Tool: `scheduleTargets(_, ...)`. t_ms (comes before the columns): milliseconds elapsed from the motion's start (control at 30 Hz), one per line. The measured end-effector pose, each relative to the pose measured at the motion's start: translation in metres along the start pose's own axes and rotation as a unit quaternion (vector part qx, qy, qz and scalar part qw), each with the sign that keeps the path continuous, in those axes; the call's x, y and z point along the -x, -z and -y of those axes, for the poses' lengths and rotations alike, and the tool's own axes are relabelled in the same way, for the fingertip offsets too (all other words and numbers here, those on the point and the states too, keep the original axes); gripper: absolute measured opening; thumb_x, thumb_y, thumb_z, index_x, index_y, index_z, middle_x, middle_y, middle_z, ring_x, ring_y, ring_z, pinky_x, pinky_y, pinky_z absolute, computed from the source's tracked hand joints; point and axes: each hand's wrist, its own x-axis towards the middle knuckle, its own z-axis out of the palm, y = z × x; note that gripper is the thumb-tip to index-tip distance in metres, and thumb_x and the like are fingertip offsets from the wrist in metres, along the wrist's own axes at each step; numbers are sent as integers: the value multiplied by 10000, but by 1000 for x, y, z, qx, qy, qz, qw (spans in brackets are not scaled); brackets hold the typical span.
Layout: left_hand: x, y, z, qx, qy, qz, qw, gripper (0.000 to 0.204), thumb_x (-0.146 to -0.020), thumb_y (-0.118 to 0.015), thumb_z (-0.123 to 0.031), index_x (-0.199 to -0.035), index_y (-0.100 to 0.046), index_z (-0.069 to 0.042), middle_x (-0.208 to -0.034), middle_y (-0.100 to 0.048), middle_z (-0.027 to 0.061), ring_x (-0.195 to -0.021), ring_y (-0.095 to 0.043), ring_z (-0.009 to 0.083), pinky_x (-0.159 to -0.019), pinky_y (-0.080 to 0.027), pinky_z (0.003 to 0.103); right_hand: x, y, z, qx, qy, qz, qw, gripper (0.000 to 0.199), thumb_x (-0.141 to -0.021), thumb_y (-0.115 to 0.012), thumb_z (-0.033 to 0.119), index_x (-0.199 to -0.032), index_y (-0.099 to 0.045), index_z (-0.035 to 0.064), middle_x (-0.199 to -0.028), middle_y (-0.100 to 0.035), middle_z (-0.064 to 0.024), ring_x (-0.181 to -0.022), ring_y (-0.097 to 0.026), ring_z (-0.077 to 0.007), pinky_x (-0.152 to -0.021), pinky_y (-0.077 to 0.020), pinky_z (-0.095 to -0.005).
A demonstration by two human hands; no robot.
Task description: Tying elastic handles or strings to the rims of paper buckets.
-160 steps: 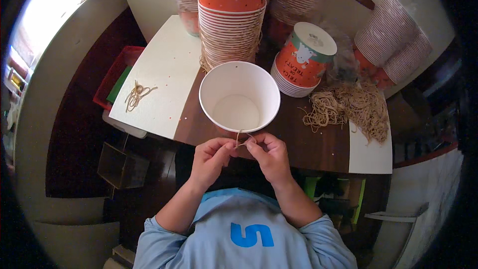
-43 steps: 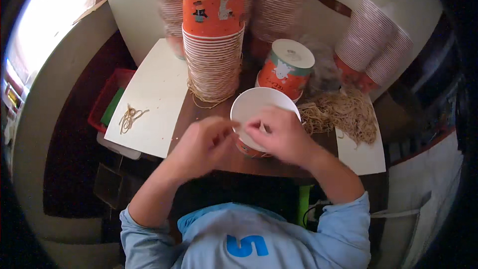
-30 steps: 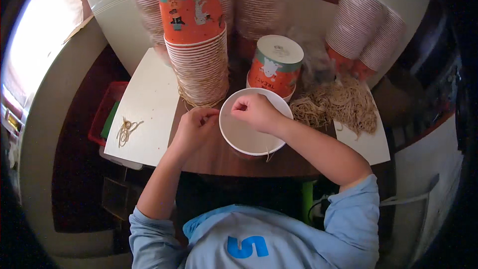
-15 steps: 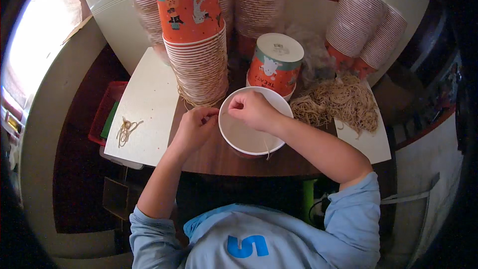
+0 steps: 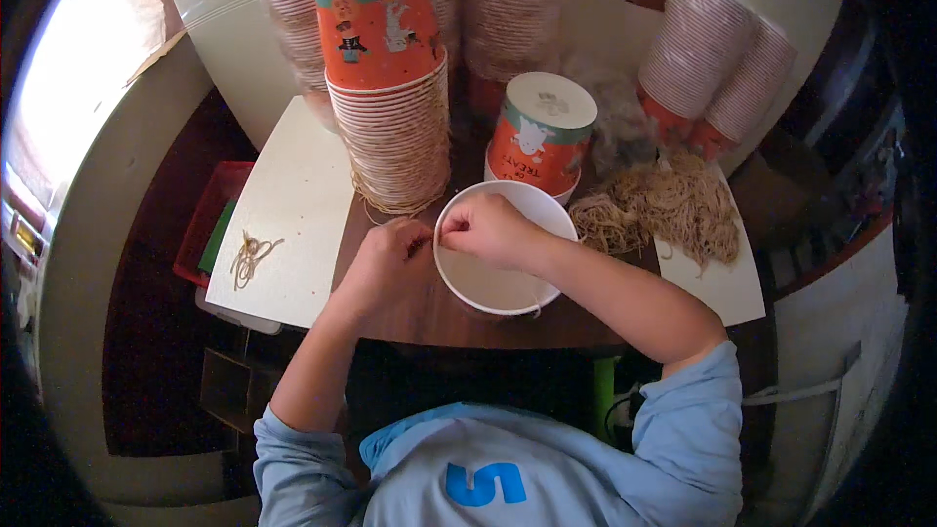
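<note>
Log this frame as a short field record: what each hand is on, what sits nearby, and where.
left hand: pinching at the left rim of the white paper bucket
right hand: over the bucket's rim, fingertips meeting the left hand
string: too thin to tell
behind left: tall stack of orange printed buckets
behind bucket: short upturned stack of buckets
right: pile of tan strings
far left: small string bundle on white board

The person wears a light blue long-sleeved top (image 5: pixel 547 459) with a bolder blue mark on its chest, both sleeves pushed up to the elbows, leaving the forearms and two hands bare.
</note>
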Motion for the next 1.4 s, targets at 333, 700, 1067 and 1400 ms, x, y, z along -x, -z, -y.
scheduleTargets(333,78,-1,-10,335,186,127,915,98,-891,-534,-102,-876,-568,-11,-772,-551,-3,-702,-514,66,-634,-430,214,75,17,60,62,-20,177,982,382,-787,-678,276,-1060,-613,18,-898,-652,-112,-813,-624,-219,-725,-490,-329)
scheduleTargets(700,99,-6,-28,517,39,41,854,41,-877,-532,-40,-859,-556,-11,-976,-623,87,-872,-575,134,-783,-456,257,120,18,77,226,73,93,967,280,-749,-701,198,-956,-602,38,-852,-604,-122,-792,-597,-312,-695,-489,-396)
scheduleTargets(1067,107,-21,-39,358,60,86,928,187,-833,-647,-12,-1015,-605,-4,-880,-616,20,-770,-571,60,-679,-472,203,90,10,74,72,235,96,965,108,-762,-647,134,-822,-607,54,-813,-583,-120,-763,-584,-315,-671,-474,-407)
scheduleTargets(1400,112,-19,-29,373,54,24,926,59,-827,-604,-25,-834,-545,-26,-775,-550,-11,-680,-496,32,-600,-411,178,113,-2,71,186,241,-212,929,153,-705,-717,90,-823,-623,66,-805,-583,-65,-766,-567,-263,-733,-437,-384)
